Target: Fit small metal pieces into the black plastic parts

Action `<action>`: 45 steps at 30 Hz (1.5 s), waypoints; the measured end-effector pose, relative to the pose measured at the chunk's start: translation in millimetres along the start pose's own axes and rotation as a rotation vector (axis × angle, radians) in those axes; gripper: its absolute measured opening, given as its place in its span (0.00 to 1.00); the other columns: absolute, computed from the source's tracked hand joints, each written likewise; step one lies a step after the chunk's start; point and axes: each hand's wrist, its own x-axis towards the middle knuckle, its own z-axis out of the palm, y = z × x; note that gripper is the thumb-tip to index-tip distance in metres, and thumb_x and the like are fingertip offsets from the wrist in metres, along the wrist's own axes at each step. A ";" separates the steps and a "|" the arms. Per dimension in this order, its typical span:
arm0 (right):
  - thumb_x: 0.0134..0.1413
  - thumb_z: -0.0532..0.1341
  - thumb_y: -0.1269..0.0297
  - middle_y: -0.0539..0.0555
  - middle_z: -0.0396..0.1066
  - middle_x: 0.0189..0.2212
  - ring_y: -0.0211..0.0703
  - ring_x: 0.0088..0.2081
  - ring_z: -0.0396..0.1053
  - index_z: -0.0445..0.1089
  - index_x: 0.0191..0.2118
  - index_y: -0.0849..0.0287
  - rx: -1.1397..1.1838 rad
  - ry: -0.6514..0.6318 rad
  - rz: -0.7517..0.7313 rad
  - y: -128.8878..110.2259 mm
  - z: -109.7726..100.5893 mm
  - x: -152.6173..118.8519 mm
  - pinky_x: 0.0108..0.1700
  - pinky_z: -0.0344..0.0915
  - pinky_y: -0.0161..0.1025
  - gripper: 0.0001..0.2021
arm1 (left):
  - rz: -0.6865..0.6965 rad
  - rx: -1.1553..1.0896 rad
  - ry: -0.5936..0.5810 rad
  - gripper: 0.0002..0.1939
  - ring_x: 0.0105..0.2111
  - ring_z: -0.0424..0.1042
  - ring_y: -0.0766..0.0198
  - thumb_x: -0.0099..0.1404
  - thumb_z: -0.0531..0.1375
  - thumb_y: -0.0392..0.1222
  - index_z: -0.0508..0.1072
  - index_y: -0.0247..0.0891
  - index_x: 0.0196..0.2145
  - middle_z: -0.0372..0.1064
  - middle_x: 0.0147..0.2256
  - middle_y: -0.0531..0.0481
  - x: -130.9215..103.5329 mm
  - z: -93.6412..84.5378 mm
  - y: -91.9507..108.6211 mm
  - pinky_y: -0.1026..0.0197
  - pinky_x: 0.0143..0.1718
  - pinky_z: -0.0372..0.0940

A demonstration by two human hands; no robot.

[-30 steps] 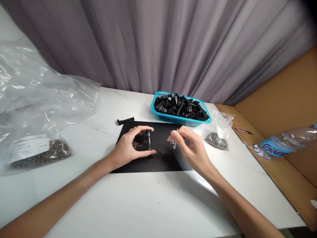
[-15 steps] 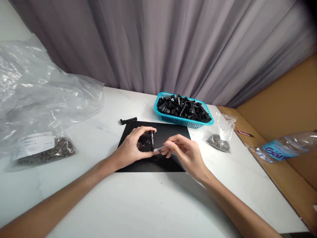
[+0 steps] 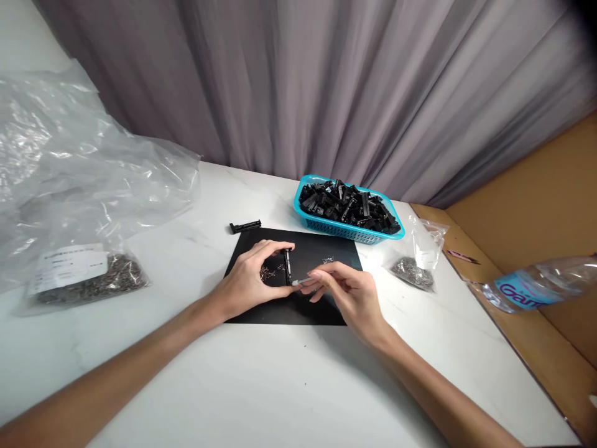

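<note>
- Left hand [image 3: 247, 280] holds a slim black part [image 3: 288, 267] by its two ends, between the thumb at the near end and fingers at the far end, leaving a wide gap between thumb and fingers.
- Right hand [image 3: 352, 295] pinches a thin pale tool [image 3: 303, 281] narrowly between thumb and fingers; the tool's tip is at the near end of the slim black part, beside the left thumb. Whether the tip carries anything is too small to tell.
- Both hands are over a dark mat [image 3: 298, 313], with the slim black part held above it.
- Small metal pieces [image 3: 267, 274] lie on the mat, within the curve of the left hand; another little heap [image 3: 328, 260] lies just beyond the right fingers.
- A loose black part [image 3: 245, 227] rests by the far left corner of the mat.
- Past the mat, a blue basket [image 3: 352, 233] is filled with black parts.
- To the right, a small clear bag [image 3: 413, 274] of metal pieces sits on the white table [image 3: 261, 386].
- Farther right, a plastic bottle [image 3: 527, 286] lies on its side near a pink object [image 3: 461, 256] on cardboard [image 3: 527, 180].
- On the left, a labelled bag [image 3: 124, 274] holds more metal pieces, with large clear plastic [image 3: 93, 186] around it.
- A grey curtain [image 3: 280, 81] hangs behind the table.
</note>
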 end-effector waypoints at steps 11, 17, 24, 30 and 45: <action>0.67 0.63 0.57 0.55 0.82 0.35 0.48 0.35 0.83 0.77 0.39 0.59 0.078 0.019 0.029 8.8 5.7 -6.2 0.35 0.83 0.41 0.10 | 0.000 0.003 0.039 0.31 0.48 0.74 0.55 0.55 0.71 0.37 0.71 0.41 0.56 0.74 0.49 0.47 -2.9 2.9 -1.9 0.52 0.52 0.71; 0.67 0.63 0.56 0.56 0.82 0.34 0.48 0.36 0.83 0.76 0.39 0.59 0.053 0.015 0.039 10.3 7.8 -6.5 0.35 0.82 0.42 0.11 | -0.011 0.004 0.002 0.31 0.50 0.73 0.55 0.55 0.70 0.36 0.70 0.41 0.56 0.74 0.49 0.48 -3.1 2.7 0.4 0.51 0.54 0.70; 0.75 0.51 0.54 0.55 0.81 0.40 0.42 0.38 0.80 0.64 0.36 0.56 -0.026 0.226 -0.089 -8.5 -2.4 2.1 0.42 0.77 0.42 0.16 | -0.061 -0.032 -0.052 0.29 0.53 0.72 0.53 0.59 0.71 0.49 0.69 0.44 0.55 0.71 0.53 0.48 4.7 2.0 1.9 0.50 0.57 0.68; 0.77 0.47 0.57 0.47 0.69 0.26 0.36 0.25 0.68 0.67 0.38 0.55 -0.479 -0.180 -0.111 -19.9 -22.9 4.5 0.30 0.63 0.34 0.17 | -0.115 -0.061 -0.039 0.31 0.54 0.71 0.53 0.59 0.71 0.52 0.67 0.46 0.56 0.70 0.54 0.49 2.9 3.0 0.1 0.48 0.59 0.67; 0.70 0.59 0.63 0.54 0.74 0.42 0.45 0.39 0.75 0.76 0.50 0.52 -1.142 -0.475 -0.216 -11.3 -31.1 5.4 0.38 0.67 0.40 0.10 | -0.102 -0.058 -0.001 0.30 0.53 0.71 0.53 0.56 0.72 0.50 0.67 0.46 0.53 0.71 0.52 0.49 1.3 3.0 -2.7 0.47 0.58 0.68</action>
